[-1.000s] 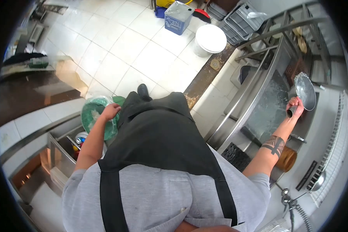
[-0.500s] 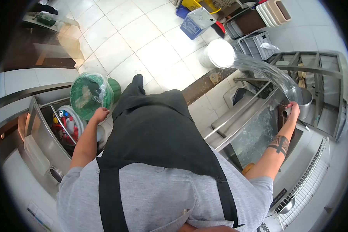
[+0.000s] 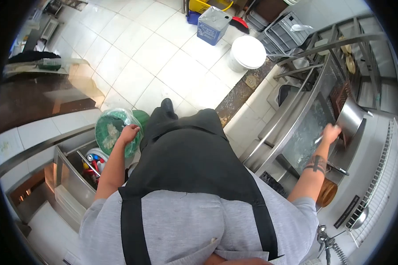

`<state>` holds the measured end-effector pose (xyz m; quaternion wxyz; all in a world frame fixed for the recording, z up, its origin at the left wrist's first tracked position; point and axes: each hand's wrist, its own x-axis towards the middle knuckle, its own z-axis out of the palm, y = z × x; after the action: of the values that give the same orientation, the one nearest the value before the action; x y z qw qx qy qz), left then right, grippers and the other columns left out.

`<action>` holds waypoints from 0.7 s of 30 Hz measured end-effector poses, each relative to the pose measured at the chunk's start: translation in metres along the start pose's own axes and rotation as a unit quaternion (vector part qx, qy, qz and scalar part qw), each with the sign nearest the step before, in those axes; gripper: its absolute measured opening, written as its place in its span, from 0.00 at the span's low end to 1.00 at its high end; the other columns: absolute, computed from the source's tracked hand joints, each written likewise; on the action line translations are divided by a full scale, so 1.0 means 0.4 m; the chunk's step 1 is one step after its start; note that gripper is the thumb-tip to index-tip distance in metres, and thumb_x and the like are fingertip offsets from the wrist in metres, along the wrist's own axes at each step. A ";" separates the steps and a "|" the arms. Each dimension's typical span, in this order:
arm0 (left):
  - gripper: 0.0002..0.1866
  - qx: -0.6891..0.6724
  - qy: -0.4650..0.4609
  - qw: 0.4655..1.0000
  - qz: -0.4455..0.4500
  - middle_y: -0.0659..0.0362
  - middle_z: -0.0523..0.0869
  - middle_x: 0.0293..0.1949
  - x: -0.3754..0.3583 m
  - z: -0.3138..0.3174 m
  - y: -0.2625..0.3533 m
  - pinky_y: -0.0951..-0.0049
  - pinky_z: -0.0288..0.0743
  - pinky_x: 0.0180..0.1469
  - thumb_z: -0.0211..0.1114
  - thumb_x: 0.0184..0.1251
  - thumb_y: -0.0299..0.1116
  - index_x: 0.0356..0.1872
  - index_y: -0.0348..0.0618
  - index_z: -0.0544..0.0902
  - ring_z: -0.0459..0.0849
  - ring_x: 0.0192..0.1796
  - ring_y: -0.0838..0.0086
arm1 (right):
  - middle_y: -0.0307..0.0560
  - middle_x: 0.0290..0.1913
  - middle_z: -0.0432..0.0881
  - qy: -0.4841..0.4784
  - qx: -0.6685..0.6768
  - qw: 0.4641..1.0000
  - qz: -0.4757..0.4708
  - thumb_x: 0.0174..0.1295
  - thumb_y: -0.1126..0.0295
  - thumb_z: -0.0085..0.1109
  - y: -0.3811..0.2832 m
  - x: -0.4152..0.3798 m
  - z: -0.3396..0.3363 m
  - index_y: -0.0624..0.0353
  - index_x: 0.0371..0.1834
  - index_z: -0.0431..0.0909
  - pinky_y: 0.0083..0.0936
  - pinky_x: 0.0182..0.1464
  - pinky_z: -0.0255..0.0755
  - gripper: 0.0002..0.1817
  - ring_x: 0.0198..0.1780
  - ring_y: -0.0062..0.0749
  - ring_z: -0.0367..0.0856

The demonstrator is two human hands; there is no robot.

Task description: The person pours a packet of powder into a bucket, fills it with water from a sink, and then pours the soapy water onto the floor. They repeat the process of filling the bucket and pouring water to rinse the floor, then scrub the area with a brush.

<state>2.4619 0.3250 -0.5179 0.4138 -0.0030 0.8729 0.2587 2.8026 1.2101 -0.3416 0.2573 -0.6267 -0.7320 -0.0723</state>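
My right hand (image 3: 331,133) is closed around the handle of a stainless steel pot (image 3: 351,117). The pot is tilted beside a brown rack (image 3: 339,95) at the far side of a steel sink; its inside is turned away from me. Cloudy water (image 3: 308,128) lies in the sink below my hand. On the other side, my left hand (image 3: 129,132) hangs with curled fingers over the near rim of a green bin (image 3: 102,138) lined with clear plastic. Nothing shows in its fingers. Scraps of waste lie inside the bin.
A white lidded bucket (image 3: 247,53) stands on the tiled floor ahead, near a blue-and-silver tin (image 3: 213,26) and a red broom head (image 3: 239,25). Grey crates (image 3: 281,33) are stacked beyond. An amber container (image 3: 327,193) sits by my right forearm.
A stream of water arced between the pot and the white bucket's area before; now no stream shows. The pot has come nearer and tilted. My left hand has moved over the bin's rim.
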 end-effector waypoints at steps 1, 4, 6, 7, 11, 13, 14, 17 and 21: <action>0.19 -0.003 0.000 1.000 0.006 0.48 0.89 0.39 0.004 -0.003 0.009 0.65 0.78 0.47 0.63 0.68 0.40 0.50 0.33 0.84 0.87 0.39 0.65 | 0.63 0.36 0.84 -0.061 -0.032 0.998 -0.004 0.54 0.65 0.55 0.154 -0.038 0.044 0.70 0.49 0.75 0.42 0.44 0.78 0.23 0.34 0.52 0.85; 0.19 0.035 0.005 0.999 0.014 0.48 0.89 0.40 -0.025 -0.020 0.056 0.65 0.78 0.48 0.63 0.68 0.40 0.50 0.34 0.84 0.88 0.41 0.64 | 0.58 0.29 0.83 -0.318 -0.030 0.918 0.234 0.58 0.68 0.51 0.379 -0.152 0.060 0.69 0.30 0.80 0.39 0.30 0.74 0.13 0.28 0.45 0.82; 0.19 0.049 -0.034 0.998 -0.008 0.48 0.89 0.41 -0.051 -0.031 0.062 0.65 0.78 0.50 0.62 0.68 0.40 0.50 0.33 0.84 0.88 0.44 0.62 | 0.54 0.27 0.82 -0.356 -0.046 0.893 0.273 0.59 0.68 0.49 0.496 -0.251 0.175 0.67 0.26 0.79 0.37 0.22 0.70 0.13 0.21 0.39 0.79; 0.19 0.078 -0.039 0.996 -0.004 0.47 0.89 0.42 -0.061 -0.039 0.062 0.64 0.78 0.51 0.62 0.67 0.39 0.49 0.33 0.84 0.87 0.46 0.59 | 0.51 0.26 0.79 -0.363 0.068 0.877 0.307 0.60 0.69 0.49 0.511 -0.308 0.212 0.65 0.26 0.77 0.35 0.21 0.70 0.12 0.21 0.38 0.77; 0.18 0.129 -0.061 0.990 -0.001 0.46 0.89 0.44 -0.073 -0.065 0.054 0.62 0.77 0.53 0.62 0.67 0.40 0.46 0.33 0.85 0.86 0.49 0.56 | 0.42 0.22 0.73 -0.322 0.397 0.714 0.477 0.62 0.70 0.51 0.442 -0.448 0.282 0.57 0.26 0.73 0.30 0.24 0.72 0.08 0.21 0.33 0.71; 0.18 0.165 -0.063 0.984 0.001 0.46 0.88 0.44 -0.103 -0.089 0.130 0.62 0.77 0.53 0.62 0.67 0.40 0.46 0.34 0.85 0.86 0.49 0.56 | 0.41 0.23 0.73 -0.313 0.399 0.656 0.559 0.62 0.69 0.54 0.358 -0.436 0.257 0.56 0.27 0.72 0.30 0.27 0.75 0.06 0.23 0.32 0.71; 0.18 0.195 -0.065 0.979 -0.002 0.46 0.88 0.44 -0.106 -0.099 0.161 0.62 0.77 0.53 0.62 0.67 0.40 0.47 0.34 0.85 0.86 0.49 0.56 | 0.40 0.21 0.69 -0.265 0.587 0.510 0.570 0.64 0.73 0.51 0.357 -0.445 0.258 0.56 0.25 0.68 0.25 0.26 0.73 0.09 0.22 0.30 0.70; 0.18 0.182 -0.041 0.982 0.031 0.46 0.88 0.44 -0.062 -0.113 0.161 0.62 0.77 0.53 0.62 0.67 0.41 0.47 0.36 0.85 0.86 0.48 0.57 | 0.39 0.18 0.65 -0.176 0.794 0.287 0.507 0.66 0.79 0.47 0.313 -0.444 0.210 0.57 0.21 0.63 0.19 0.25 0.72 0.13 0.21 0.27 0.68; 0.18 0.160 -0.022 0.985 0.063 0.54 0.87 0.34 -0.043 -0.100 0.214 0.68 0.76 0.44 0.62 0.69 0.39 0.48 0.33 0.84 0.83 0.36 0.71 | 0.38 0.20 0.64 -0.179 0.858 0.267 0.402 0.67 0.78 0.45 0.256 -0.375 0.111 0.56 0.23 0.61 0.17 0.24 0.69 0.12 0.21 0.23 0.66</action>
<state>2.4256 0.3773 -0.4461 0.4106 0.1234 0.8923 0.1414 2.9001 1.1179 -0.4718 0.5041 -0.2535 -0.0516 0.8240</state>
